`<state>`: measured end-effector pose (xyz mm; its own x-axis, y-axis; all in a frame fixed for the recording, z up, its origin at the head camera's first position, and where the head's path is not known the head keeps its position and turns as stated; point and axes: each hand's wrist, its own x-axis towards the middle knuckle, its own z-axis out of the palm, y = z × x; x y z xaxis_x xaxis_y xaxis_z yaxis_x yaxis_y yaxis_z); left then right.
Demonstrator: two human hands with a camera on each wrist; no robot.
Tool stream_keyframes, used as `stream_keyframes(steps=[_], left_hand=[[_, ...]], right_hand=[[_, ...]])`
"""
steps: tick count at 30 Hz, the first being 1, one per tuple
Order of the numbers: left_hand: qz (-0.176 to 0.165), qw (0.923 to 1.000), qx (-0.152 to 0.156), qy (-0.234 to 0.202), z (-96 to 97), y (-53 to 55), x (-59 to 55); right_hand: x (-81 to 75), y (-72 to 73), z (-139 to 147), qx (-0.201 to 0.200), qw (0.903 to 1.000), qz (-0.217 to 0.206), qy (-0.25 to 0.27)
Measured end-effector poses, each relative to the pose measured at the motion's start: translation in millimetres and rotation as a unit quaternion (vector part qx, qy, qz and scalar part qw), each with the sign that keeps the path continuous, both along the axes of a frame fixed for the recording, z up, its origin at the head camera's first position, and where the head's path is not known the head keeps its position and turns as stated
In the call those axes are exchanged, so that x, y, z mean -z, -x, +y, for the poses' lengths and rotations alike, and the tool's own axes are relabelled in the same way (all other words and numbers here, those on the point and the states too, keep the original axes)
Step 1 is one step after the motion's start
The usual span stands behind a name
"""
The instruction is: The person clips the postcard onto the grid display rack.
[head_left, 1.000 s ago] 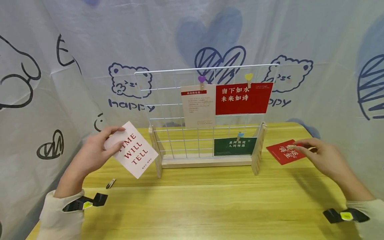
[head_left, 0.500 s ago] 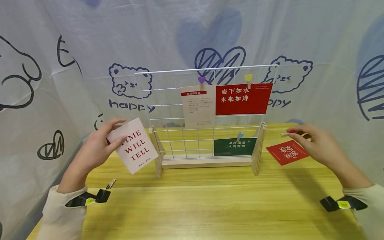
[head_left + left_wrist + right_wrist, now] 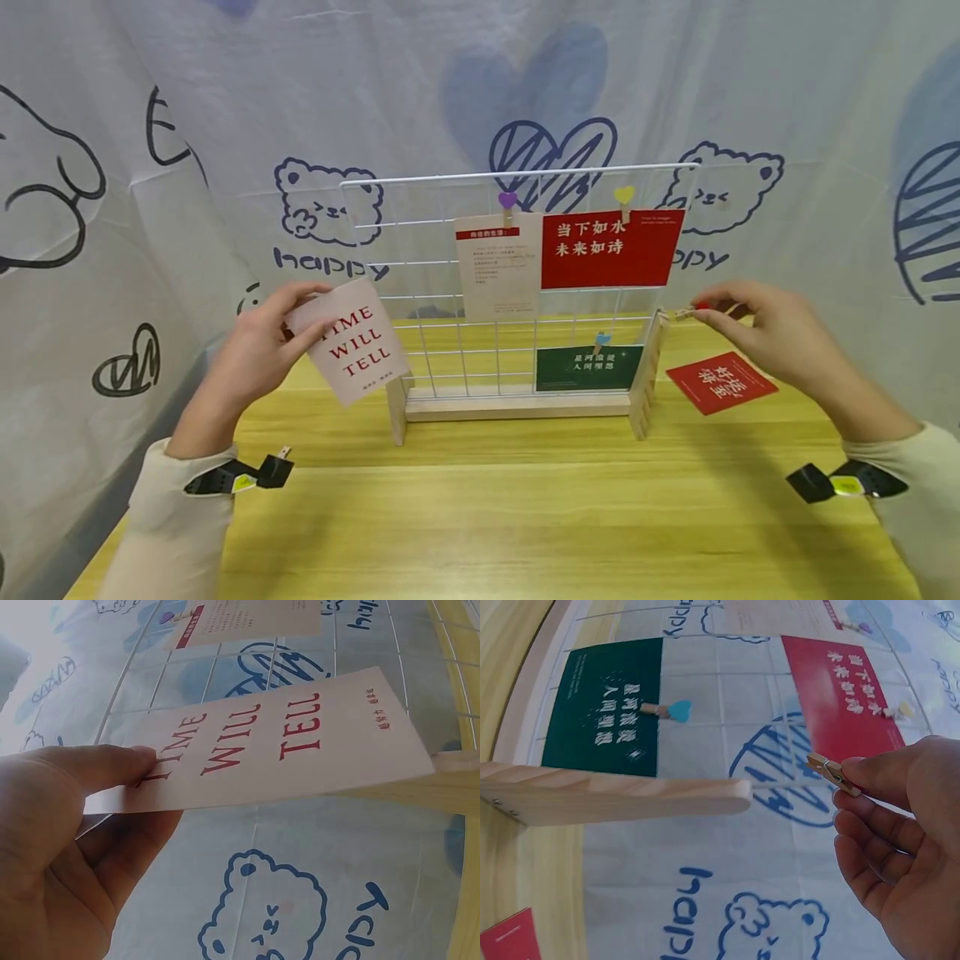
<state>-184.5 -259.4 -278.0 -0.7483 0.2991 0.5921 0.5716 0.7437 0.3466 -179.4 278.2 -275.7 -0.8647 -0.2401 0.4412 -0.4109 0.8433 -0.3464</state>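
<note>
The TIME WILL TELL card (image 3: 354,344) is whitish and red-lettered

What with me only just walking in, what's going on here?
A person's left hand holds a pale TIME WILL TELL card, while the right hand pinches a wooden clothespin near the wire rack. Clipped to it are a cream card, a red card and a green card. A second red card lies on the table to the rack's right.
</note>
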Motion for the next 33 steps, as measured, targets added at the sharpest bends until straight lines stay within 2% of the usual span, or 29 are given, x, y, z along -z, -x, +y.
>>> stream_keyframes(steps=[5, 15, 22, 33], left_hand=[[0.032, 0.9991, 0.025, -0.009, 4.4, 4.4, -3.3], [0.078, 0.9957, 0.05, -0.003, 14.7, 13.1, -10.7], [0.079, 0.9946, 0.066, 0.002, 23.1, 17.6, -14.0], [0.095, 0.993, 0.068, 0.016, 33.7, 27.2, -24.0]], right_hand=[[-10.9, 0.8, -10, -0.012, 0.9996, 0.013, -0.021], [-28.0, 3.9, -29, -0.044, 0.9975, 0.027, -0.049], [-37.4, 3.3, -44, -0.069, 0.995, 0.046, -0.055], [-53.6, 6.2, -67, -0.104, 0.9901, 0.063, -0.069]])
